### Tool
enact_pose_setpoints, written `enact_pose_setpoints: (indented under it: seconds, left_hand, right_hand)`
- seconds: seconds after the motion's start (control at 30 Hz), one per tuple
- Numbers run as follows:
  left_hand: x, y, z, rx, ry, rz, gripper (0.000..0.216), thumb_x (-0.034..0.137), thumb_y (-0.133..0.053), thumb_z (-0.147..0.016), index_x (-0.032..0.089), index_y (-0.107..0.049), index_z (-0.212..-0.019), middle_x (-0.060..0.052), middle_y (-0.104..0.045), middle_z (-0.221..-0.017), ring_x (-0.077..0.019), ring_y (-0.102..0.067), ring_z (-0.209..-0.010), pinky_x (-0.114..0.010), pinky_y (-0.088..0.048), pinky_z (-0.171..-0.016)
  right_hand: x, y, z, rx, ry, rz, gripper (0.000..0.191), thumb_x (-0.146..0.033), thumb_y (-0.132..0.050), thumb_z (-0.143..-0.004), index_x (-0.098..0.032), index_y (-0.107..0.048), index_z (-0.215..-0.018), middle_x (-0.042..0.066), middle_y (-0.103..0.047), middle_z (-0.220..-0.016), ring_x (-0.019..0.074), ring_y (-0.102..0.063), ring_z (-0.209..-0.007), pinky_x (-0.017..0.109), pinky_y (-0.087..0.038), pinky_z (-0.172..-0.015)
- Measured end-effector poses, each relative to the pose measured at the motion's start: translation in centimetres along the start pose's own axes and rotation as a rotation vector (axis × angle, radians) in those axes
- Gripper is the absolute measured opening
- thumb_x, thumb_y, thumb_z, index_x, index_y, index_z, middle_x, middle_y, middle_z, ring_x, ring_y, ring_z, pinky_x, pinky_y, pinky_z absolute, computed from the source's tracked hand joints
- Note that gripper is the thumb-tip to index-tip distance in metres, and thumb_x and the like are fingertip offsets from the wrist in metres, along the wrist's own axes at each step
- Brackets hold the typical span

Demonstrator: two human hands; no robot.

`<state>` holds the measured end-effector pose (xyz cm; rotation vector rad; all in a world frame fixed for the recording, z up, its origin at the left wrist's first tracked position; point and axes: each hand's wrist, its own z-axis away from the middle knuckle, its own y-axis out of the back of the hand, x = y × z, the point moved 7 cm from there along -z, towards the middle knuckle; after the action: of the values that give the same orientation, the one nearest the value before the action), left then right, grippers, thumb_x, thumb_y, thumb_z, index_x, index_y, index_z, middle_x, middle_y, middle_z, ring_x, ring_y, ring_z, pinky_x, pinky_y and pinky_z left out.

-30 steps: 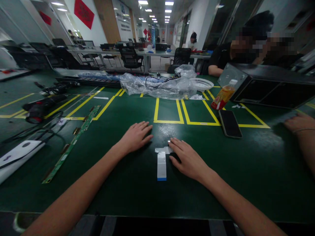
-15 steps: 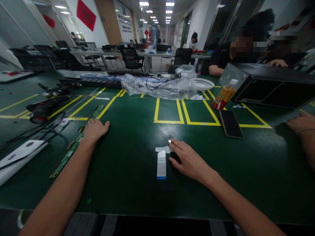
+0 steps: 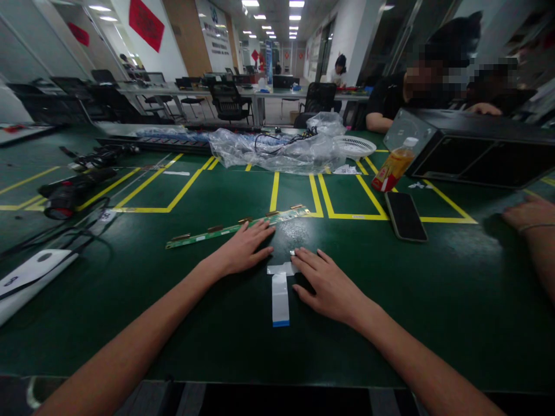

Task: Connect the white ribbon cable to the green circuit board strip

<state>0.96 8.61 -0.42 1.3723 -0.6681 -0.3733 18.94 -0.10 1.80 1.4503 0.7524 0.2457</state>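
Note:
My left hand point(image 3: 243, 248) lies flat on the green table point(image 3: 217, 323), fingers stretched out, with its fingertips against the near edge of a long, narrow green circuit board point(image 3: 203, 234). The board lies across the table just beyond both hands. My right hand point(image 3: 326, 283) rests palm down with fingers spread, beside the top end of a white flat ribbon cable point(image 3: 280, 294) that has a blue tip toward me. A small white strip crosses the cable's top next to my right fingers.
A black phone point(image 3: 405, 215) and a tilted orange drink bottle point(image 3: 392, 166) lie to the right, near a black box point(image 3: 477, 151). Crumpled clear plastic point(image 3: 277, 153) and a white basket point(image 3: 355, 147) sit further back. Cables and a black tool point(image 3: 65, 193) are at left. Another person's hand point(image 3: 526, 211) rests at far right.
My left hand went out left to the long green board, then slid it right and turned it crosswise in front of my hands. My right hand stayed by the ribbon cable.

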Motion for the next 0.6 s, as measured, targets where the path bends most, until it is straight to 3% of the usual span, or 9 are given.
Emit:
enact_pose_setpoints:
  seconds: [0.1,0.2,0.4,0.6]
  left_hand:
    - [4.9,-0.3,0.2,-0.041,-0.215,0.089,0.061,0.049,-0.033,-0.107,0.022,-0.024,-0.161,-0.008,-0.024,-0.166,-0.0223,-0.015,-0.155,-0.049,-0.007,-0.126]
    - [7.4,-0.4,0.8,-0.065,-0.299,0.143,0.065,0.052,-0.036,-0.106,0.023,-0.019,-0.162,-0.009,-0.024,-0.166,-0.0227,-0.016,-0.155,-0.049,-0.009,-0.126]
    - [7.8,0.0,1.1,-0.092,-0.287,0.214,0.066,0.051,-0.038,-0.106,0.019,-0.021,-0.161,-0.009,-0.026,-0.165,-0.0231,-0.017,-0.155,-0.049,-0.011,-0.127]
    - [7.0,0.1,0.9,-0.025,-0.267,0.268,0.064,0.049,-0.043,-0.104,0.016,-0.03,-0.158,-0.011,-0.034,-0.162,-0.0235,-0.028,-0.152,-0.044,-0.026,-0.124]
  right_hand:
    - [-0.6,0.0,0.0,0.003,0.002,-0.005,0.059,-0.036,-0.056,-0.094,-0.013,-0.049,-0.148,0.019,-0.045,-0.157,0.0322,-0.039,-0.146,0.057,-0.027,-0.121]
    - [-1.1,0.1,0.1,0.011,-0.012,-0.013,0.057,-0.034,-0.056,-0.094,-0.013,-0.05,-0.146,0.018,-0.049,-0.154,0.0316,-0.039,-0.146,0.056,-0.027,-0.122]
    - [-1.1,-0.5,0.1,0.003,-0.045,0.008,0.065,-0.036,-0.054,-0.095,-0.009,-0.042,-0.152,0.019,-0.04,-0.159,0.0325,-0.031,-0.15,0.056,-0.025,-0.123]
    - [-1.0,-0.7,0.0,-0.003,-0.069,0.016,0.064,-0.042,-0.051,-0.098,-0.009,-0.043,-0.152,0.019,-0.038,-0.16,0.0325,-0.031,-0.15,0.054,-0.025,-0.123]
